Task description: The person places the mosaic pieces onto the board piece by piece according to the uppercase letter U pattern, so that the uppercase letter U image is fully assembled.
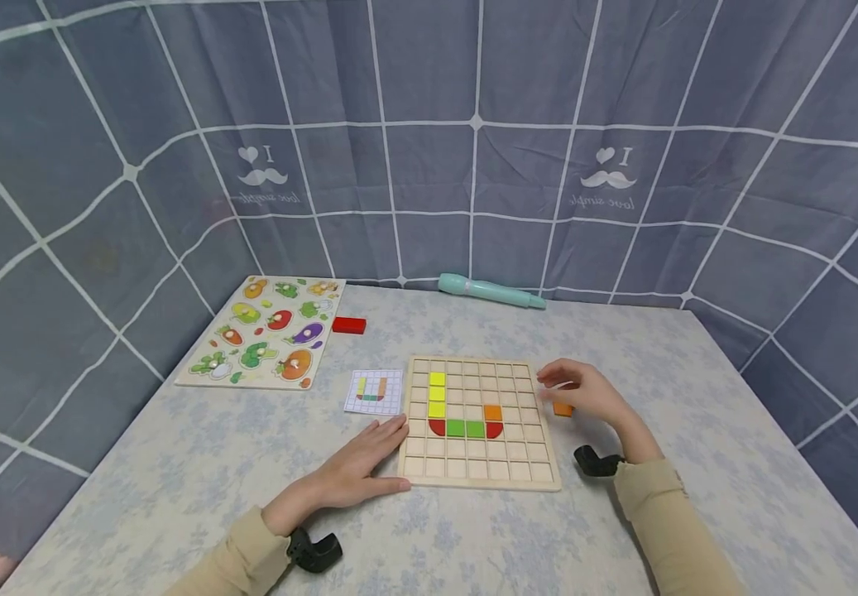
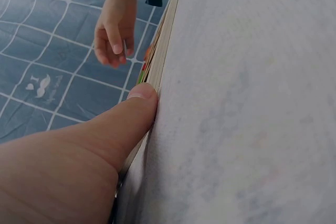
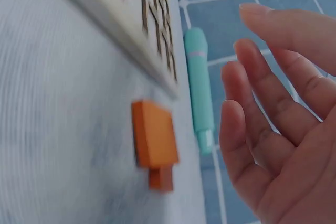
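A wooden grid board [image 1: 447,470] lies on the table, bearing yellow squares [image 1: 437,394], green squares [image 1: 466,428], an orange square [image 1: 492,412] and two red rounded corner pieces [image 1: 438,427]. My left hand [image 1: 357,468] rests at the board's left edge, fingers extended; its thumb [image 2: 139,98] touches the board's side in the left wrist view. Over the right edge hovers my right hand [image 1: 585,391], fingers loosely bent, holding nothing. Below it, orange blocks [image 3: 157,135] lie on the table beside the board, partly hidden by the hand in the head view.
Left of the board lies a pattern card [image 1: 374,391] showing a coloured U shape. Farther left is a vegetable puzzle board [image 1: 261,331] with a red block [image 1: 349,325] by its right edge. A teal pen-shaped object [image 1: 491,291] lies at the back against the curtain [image 1: 429,165].
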Action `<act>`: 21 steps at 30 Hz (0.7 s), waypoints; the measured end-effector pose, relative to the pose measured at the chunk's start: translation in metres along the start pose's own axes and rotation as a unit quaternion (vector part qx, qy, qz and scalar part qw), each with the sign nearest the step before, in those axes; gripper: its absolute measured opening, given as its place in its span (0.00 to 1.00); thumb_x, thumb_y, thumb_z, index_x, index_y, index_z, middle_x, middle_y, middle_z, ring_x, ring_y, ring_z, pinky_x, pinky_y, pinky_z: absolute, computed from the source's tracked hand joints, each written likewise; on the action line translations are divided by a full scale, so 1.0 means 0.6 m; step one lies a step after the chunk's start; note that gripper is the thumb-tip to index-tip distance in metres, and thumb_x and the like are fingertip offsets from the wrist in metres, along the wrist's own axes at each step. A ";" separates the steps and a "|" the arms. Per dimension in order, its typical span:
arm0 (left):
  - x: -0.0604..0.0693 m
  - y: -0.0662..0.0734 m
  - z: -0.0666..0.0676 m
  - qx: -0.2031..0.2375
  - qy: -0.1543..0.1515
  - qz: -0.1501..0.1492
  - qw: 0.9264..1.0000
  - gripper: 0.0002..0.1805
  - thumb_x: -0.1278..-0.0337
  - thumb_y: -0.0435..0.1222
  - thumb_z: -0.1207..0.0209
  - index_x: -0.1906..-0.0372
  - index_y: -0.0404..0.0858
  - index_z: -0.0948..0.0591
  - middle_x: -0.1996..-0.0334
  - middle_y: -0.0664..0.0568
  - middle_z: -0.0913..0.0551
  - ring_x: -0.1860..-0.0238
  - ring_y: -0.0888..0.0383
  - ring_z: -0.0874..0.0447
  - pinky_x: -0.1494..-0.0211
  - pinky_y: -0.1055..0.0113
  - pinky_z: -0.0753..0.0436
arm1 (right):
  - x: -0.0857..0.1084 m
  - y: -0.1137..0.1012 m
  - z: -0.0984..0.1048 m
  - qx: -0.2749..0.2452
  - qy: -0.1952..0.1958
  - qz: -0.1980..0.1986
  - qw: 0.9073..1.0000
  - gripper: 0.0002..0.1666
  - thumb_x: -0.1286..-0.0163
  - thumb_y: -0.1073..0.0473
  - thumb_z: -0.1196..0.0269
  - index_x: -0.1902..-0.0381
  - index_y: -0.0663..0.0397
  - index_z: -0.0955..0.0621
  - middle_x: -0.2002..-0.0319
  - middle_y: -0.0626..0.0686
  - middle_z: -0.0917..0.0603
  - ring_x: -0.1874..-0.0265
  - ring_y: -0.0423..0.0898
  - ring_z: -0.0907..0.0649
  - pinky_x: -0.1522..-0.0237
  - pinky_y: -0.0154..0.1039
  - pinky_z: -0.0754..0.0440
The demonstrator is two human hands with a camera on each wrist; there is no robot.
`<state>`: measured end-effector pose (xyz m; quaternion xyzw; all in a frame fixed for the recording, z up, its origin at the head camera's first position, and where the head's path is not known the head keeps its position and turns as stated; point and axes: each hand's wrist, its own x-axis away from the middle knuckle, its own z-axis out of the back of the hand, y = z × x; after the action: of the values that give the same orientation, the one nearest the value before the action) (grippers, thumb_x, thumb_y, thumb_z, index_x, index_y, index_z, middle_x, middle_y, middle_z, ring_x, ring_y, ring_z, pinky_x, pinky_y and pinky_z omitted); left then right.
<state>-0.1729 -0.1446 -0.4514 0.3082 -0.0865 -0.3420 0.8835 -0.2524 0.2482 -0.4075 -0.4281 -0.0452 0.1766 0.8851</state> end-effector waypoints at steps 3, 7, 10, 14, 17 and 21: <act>0.000 0.000 0.001 0.000 -0.006 0.004 1.000 0.45 0.41 0.55 0.44 0.28 0.33 0.46 0.26 0.47 0.52 0.27 0.56 0.57 0.25 0.58 0.56 | 0.003 0.013 0.005 -0.008 0.014 -0.014 1.000 0.19 0.38 0.61 0.34 0.50 0.64 0.22 0.53 0.59 0.19 0.54 0.55 0.21 0.55 0.45 0.20; 0.002 0.000 0.001 0.001 -0.008 0.009 1.000 0.45 0.41 0.55 0.44 0.28 0.33 0.46 0.26 0.48 0.52 0.27 0.57 0.57 0.25 0.59 0.57 | 0.006 0.028 0.010 -0.019 0.021 -0.009 1.000 0.21 0.39 0.61 0.34 0.50 0.67 0.22 0.53 0.62 0.20 0.54 0.57 0.21 0.56 0.44 0.19; 0.002 0.000 0.000 0.001 -0.005 0.006 1.000 0.45 0.40 0.55 0.44 0.28 0.32 0.46 0.27 0.47 0.52 0.27 0.55 0.57 0.25 0.57 0.56 | 0.009 0.038 0.012 -0.024 0.022 0.001 0.999 0.22 0.39 0.61 0.33 0.50 0.68 0.23 0.53 0.63 0.20 0.54 0.58 0.21 0.54 0.45 0.20; 0.002 -0.001 -0.001 0.000 0.000 -0.001 1.000 0.45 0.40 0.54 0.44 0.28 0.31 0.45 0.27 0.45 0.51 0.27 0.53 0.56 0.26 0.54 0.56 | 0.010 0.049 0.013 -0.027 0.018 0.008 0.999 0.21 0.39 0.63 0.34 0.50 0.68 0.22 0.54 0.63 0.20 0.55 0.58 0.20 0.54 0.44 0.20; 0.002 -0.001 -0.001 0.001 0.001 -0.003 1.000 0.44 0.39 0.54 0.45 0.29 0.31 0.45 0.27 0.44 0.50 0.27 0.52 0.55 0.26 0.53 0.55 | 0.010 0.057 0.015 -0.028 0.014 0.007 0.999 0.20 0.40 0.64 0.33 0.51 0.68 0.22 0.54 0.63 0.20 0.56 0.57 0.20 0.56 0.42 0.20; 0.003 -0.001 -0.001 0.000 0.002 -0.004 1.000 0.44 0.40 0.54 0.44 0.29 0.31 0.45 0.27 0.44 0.50 0.27 0.51 0.55 0.26 0.53 0.55 | 0.013 0.065 0.018 -0.029 0.010 -0.003 1.000 0.21 0.40 0.62 0.33 0.51 0.68 0.22 0.55 0.63 0.19 0.57 0.55 0.20 0.57 0.42 0.20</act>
<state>-0.1714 -0.1460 -0.4525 0.3092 -0.0832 -0.3448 0.8824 -0.2581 0.2812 -0.4312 -0.4550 -0.0430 0.1680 0.8734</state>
